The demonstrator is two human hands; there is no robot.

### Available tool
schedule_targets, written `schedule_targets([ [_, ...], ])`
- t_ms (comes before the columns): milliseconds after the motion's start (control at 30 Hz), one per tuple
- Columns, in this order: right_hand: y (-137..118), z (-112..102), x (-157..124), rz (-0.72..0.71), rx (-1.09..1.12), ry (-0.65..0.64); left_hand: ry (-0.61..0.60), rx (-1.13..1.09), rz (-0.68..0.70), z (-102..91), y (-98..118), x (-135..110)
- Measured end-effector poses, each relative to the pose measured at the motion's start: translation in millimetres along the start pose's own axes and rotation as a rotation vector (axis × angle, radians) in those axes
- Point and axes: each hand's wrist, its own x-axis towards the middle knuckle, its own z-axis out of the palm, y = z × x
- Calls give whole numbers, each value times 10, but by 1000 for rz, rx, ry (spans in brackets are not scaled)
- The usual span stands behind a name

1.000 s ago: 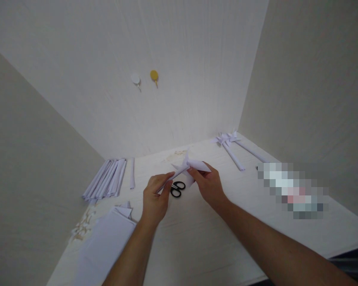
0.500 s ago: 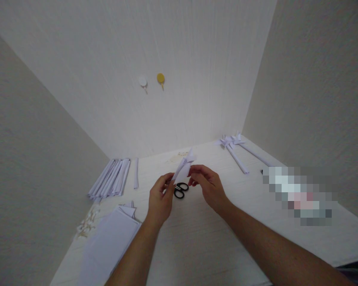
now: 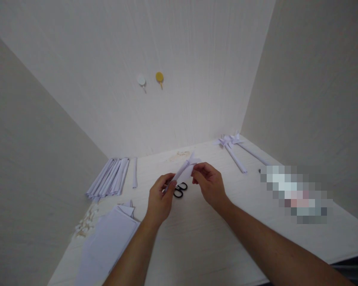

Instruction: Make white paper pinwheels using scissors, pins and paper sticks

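Observation:
A white paper tube with cut, spreading strips at its far end (image 3: 182,171) is held above the table between my hands. My left hand (image 3: 161,196) is closed round its near end, thumb on top. At the far end, my right hand (image 3: 208,180) pinches one of the loose paper strips and pulls it out to the right. Black-handled scissors (image 3: 179,191) lie on the table just beneath the paper, their blades mostly hidden by the left hand and the tube.
Rolled paper tubes (image 3: 109,178) lie bundled at the left, with a single tube (image 3: 135,172) beside them. A stack of white sheets (image 3: 111,240) is at the near left. Tubes with frilled ends (image 3: 236,159) rest at the back right, near a blurred-out object (image 3: 292,194).
My right hand has drawn a paper strip farther outward to the right, and the strips spread wider. My left hand keeps its hold; the view has shifted slightly.

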Motion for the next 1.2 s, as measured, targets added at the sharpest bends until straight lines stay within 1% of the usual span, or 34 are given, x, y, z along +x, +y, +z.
schedule_targets([
  [167,8,-26,-2,-20,-45,-25,-2,5,25,-13,14,12],
  [267,2,-35,-4,-17,-70,-47,-34,14,83,-27,17,23],
  [433,-16,-33,-12,-14,-112,-72,-86,94,172,-48,-2,19],
  [700,-23,-22,-28,9,-170,-129,-102,116,197,-36,-39,22],
  [833,-25,-24,-31,19,-190,-132,-104,72,151,-34,-27,22],
  [967,-23,-19,-39,3,-207,-127,-82,17,104,-36,-6,14],
  [1067,-25,-9,-44,-2,-211,-99,-41,-54,47,-28,-6,16],
  [1200,-17,-10,-37,5,-217,-61,46,-224,-80,-25,-14,50],
])
